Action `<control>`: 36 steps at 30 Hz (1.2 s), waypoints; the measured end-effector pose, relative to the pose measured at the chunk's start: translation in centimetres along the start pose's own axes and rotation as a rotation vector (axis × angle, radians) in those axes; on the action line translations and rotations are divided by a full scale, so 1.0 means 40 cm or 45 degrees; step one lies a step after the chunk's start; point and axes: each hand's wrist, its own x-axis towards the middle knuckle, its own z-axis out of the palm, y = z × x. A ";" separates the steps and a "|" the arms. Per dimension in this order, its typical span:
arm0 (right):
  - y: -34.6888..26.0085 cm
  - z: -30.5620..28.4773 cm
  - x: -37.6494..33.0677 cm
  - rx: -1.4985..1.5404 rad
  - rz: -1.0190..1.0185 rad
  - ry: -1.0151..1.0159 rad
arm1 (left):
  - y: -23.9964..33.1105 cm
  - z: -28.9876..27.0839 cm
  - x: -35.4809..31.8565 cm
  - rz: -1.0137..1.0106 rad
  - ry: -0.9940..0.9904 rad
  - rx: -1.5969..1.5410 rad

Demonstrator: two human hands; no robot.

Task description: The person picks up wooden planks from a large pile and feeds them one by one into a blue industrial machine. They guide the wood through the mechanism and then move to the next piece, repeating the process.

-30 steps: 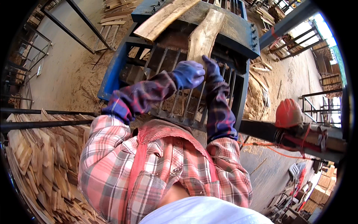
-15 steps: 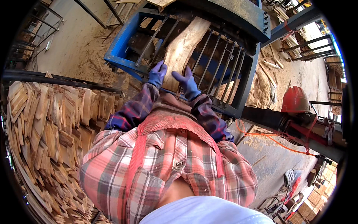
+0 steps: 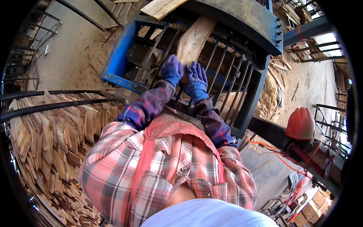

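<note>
A rough-edged wooden board [image 3: 193, 39] lies on the bars of a blue machine [image 3: 132, 84], its far end under the machine's hood. My left hand [image 3: 172, 70], in a blue-purple glove, is closed at the board's near left edge, fingers curled. On the near right end of the board, my right hand [image 3: 196, 81] in a matching glove lies with its fingers stretched forward. The board's near end is partly covered by my hands. Another plank [image 3: 163, 8] rests higher up, on top of the machine.
Stacked wooden slats [image 3: 49, 136] fill the left side behind a dark metal rail [image 3: 56, 108]. At the right, a red hard hat [image 3: 300, 124] sits on a beam near an orange cord [image 3: 278, 153]. Sawdust [image 3: 270, 96] is heaped beside the machine.
The board has slid farther under the hood, and both hands have moved forward with it. My right hand has gone from the board's side to lying flat over its near end.
</note>
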 end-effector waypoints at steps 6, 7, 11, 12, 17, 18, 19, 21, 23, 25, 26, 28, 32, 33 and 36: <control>0.087 -0.036 0.048 -0.061 0.090 -0.106 | -0.020 -0.004 0.147 -0.891 -0.267 -1.412; 0.105 -0.045 0.064 -0.114 0.162 -0.254 | -0.018 -0.061 0.220 -1.279 -0.140 -1.682; 0.161 -0.067 0.165 -0.159 0.201 -0.331 | -0.131 -0.138 0.416 -1.054 -0.036 -2.278; 0.173 -0.065 0.196 -0.161 0.202 -0.379 | -0.151 -0.125 0.441 -0.943 -0.071 -2.355; 0.480 0.007 0.304 1.984 0.734 0.143 | 0.280 -0.150 0.429 0.118 -0.230 -1.224; 0.435 -0.033 0.308 2.325 0.742 0.080 | 0.291 -0.164 0.397 0.592 -0.037 -0.585; 0.323 -0.138 0.335 2.665 0.754 -0.026 | 0.284 -0.177 0.341 0.726 -0.215 -0.238; 0.160 -0.278 0.289 2.520 0.947 0.228 | 0.299 -0.181 0.221 1.066 -0.511 0.406; 0.341 -0.116 0.129 2.237 1.059 0.223 | 0.307 -0.169 0.171 0.882 -0.525 -0.414; 0.321 -0.086 0.080 2.350 1.056 0.227 | 0.252 -0.113 0.130 0.422 -0.384 -0.625; 0.205 -0.122 0.056 2.274 1.069 0.254 | 0.171 -0.051 0.072 0.226 -0.254 -0.555; 0.120 -0.091 0.004 2.301 1.048 0.274 | 0.116 -0.057 0.001 -0.553 -0.769 -0.953; 0.032 0.001 -0.015 2.340 1.103 0.068 | 0.031 -0.100 -0.115 -0.575 -0.325 -1.092; 0.029 0.009 0.003 2.349 0.996 -0.075 | -0.004 -0.106 -0.111 -0.715 -0.329 -1.142; -0.021 -0.014 0.047 2.143 0.678 -0.242 | -0.072 -0.147 -0.103 -0.763 -0.249 -1.157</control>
